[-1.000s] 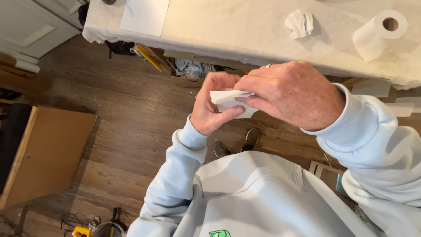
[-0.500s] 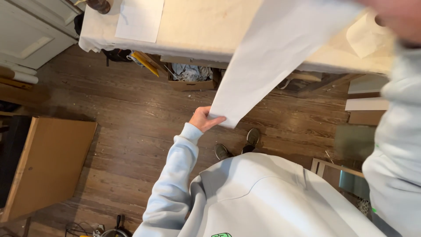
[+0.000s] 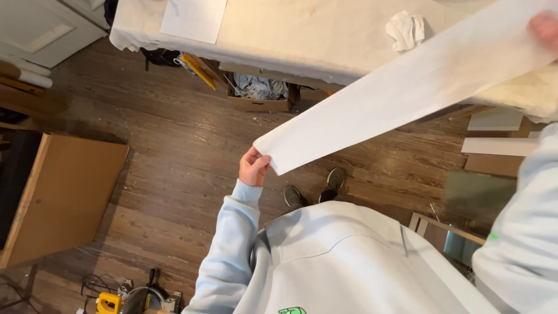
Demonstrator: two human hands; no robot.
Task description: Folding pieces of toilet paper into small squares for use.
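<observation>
A long white strip of paper [image 3: 407, 87] stretches diagonally from the lower middle to the upper right. My left hand [image 3: 253, 167] pinches its lower end, low over the wooden floor. My right hand [image 3: 545, 28] holds the upper end at the top right corner, raised close to the camera and partly out of view. The strip hangs taut between both hands, passing in front of the table edge [image 3: 279, 68]. My light blue sweatshirt fills the bottom of the view.
On the cream table lie a white sheet [image 3: 193, 20] and a crumpled white cloth [image 3: 407, 28]. Under it stands a cardboard box of scraps [image 3: 258, 96]. A brown board [image 3: 61, 197] leans at the left. Boards and frames lie on the right; a yellow saw [image 3: 131, 299] sits at the bottom.
The folded paper held in both hands has been pulled open into a long strip. My right hand rose to the upper right; my left hand stayed low with the other end.
</observation>
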